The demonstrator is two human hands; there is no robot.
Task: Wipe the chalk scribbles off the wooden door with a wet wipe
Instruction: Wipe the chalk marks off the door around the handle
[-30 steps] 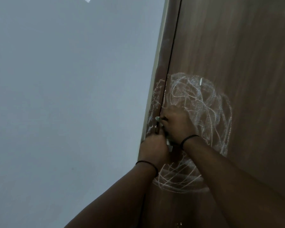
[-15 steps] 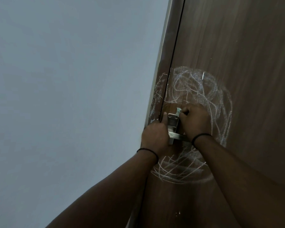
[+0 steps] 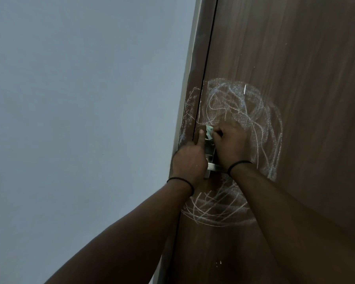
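Left hand [image 3: 190, 160], centre of the frame, against the door's edge just left of the metal handle plate [image 3: 210, 149]; forefinger straight and pointing up along the gap, other fingers hidden, nothing visibly held. Black band [image 3: 180, 181] round that wrist. Grey wall [image 3: 80, 109] filling the left half of the frame; brown door frame [image 3: 193, 89] beside it, faintly chalked. Right of the gap, wooden door [image 3: 305, 68], running to the right edge. Wet wipe [image 3: 209, 132], pale green and bunched, just above the plate, pressed to the wood at the lower left rim of the chalk. Right hand [image 3: 231, 143] closed round the wipe, knuckles up, wrist over the lever. Chalk scribbles [image 3: 246, 111] in a broad loop up and right of the hands, with a second tangle below the handle at lower centre; all still dense and white.

Step in hand, judging from this: start of the wiping, close round the handle, with almost none of the chalk removed. Next move likely calls for firm pressure and strokes up and right across the loop, then down to the lower tangle, plus the marks on the frame. Worth refolding the wipe once loaded.
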